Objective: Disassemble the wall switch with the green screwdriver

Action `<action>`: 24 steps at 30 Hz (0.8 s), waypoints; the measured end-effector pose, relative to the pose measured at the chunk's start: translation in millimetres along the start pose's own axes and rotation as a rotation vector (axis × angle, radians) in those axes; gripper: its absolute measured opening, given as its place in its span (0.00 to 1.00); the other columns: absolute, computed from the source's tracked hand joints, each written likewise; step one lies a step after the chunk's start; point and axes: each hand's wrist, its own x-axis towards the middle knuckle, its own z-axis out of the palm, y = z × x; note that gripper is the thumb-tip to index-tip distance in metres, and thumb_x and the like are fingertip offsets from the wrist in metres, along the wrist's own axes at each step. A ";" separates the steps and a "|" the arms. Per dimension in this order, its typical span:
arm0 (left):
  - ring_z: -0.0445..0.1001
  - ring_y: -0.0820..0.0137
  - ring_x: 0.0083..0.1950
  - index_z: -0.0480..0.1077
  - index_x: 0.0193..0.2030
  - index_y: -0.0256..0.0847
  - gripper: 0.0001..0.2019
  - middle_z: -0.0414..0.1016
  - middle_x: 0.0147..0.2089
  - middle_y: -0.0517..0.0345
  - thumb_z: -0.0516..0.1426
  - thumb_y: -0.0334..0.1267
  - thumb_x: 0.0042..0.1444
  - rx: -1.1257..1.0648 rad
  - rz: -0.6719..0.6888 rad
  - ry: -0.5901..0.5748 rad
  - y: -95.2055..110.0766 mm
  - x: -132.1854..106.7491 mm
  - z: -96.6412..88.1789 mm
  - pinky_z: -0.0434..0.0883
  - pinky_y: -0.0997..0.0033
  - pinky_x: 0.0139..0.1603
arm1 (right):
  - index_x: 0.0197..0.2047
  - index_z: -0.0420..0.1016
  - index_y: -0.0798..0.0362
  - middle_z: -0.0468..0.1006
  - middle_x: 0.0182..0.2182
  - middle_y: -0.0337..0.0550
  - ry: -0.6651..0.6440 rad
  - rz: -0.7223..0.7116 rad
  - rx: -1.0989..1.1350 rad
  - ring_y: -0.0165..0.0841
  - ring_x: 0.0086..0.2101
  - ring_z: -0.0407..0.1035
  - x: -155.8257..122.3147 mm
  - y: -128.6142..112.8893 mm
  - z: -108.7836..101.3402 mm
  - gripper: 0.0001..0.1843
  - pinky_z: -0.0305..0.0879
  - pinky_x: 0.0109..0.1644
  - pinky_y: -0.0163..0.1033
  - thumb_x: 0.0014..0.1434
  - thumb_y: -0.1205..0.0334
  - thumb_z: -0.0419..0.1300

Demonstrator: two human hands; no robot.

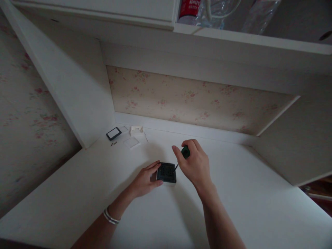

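A small black rectangular device casing (166, 172) lies on the white desk, its inside facing up. My left hand (144, 180) grips it from the left, with fingers on the far edge and the thumb on the near edge. In my right hand (195, 162) is a screwdriver with a green handle (185, 151). Its thin dark shaft slants down to the left, and the tip reaches the right part of the casing. The fine parts inside the casing are too dark to make out.
At the back left of the desk (233, 193) lie a black-framed panel (113, 133), a clear rectangular frame (131, 142), a cream plastic piece (136, 130) and small dark pieces (113, 143). A shelf (254, 41) holding plastic bottles (190, 11) overhangs the desk.
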 end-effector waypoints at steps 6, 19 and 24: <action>0.56 0.60 0.67 0.61 0.63 0.45 0.34 0.55 0.68 0.55 0.63 0.38 0.49 -0.008 0.004 -0.009 -2.1 -0.3 0.9 0.54 0.59 0.68 | 0.49 0.63 0.51 0.71 0.44 0.45 -0.083 0.008 0.013 0.37 0.37 0.69 -0.3 0.5 -2.5 0.15 0.63 0.37 0.40 0.58 0.66 0.51; 0.56 0.58 0.67 0.62 0.63 0.47 0.34 0.56 0.67 0.57 0.64 0.37 0.47 -0.016 -0.009 -0.011 3.2 0.8 -1.7 0.54 0.59 0.68 | 0.47 0.64 0.50 0.72 0.43 0.45 -0.067 -0.006 0.032 0.36 0.34 0.69 -1.4 -1.5 -4.2 0.14 0.62 0.36 0.39 0.56 0.67 0.51; 0.57 0.57 0.66 0.63 0.62 0.47 0.33 0.57 0.67 0.57 0.64 0.37 0.47 -0.049 -0.024 0.002 3.6 0.7 0.3 0.55 0.57 0.67 | 0.39 0.66 0.50 0.71 0.36 0.42 -0.073 -0.030 0.020 0.36 0.33 0.68 -1.6 -4.1 -5.0 0.05 0.62 0.37 0.39 0.57 0.62 0.54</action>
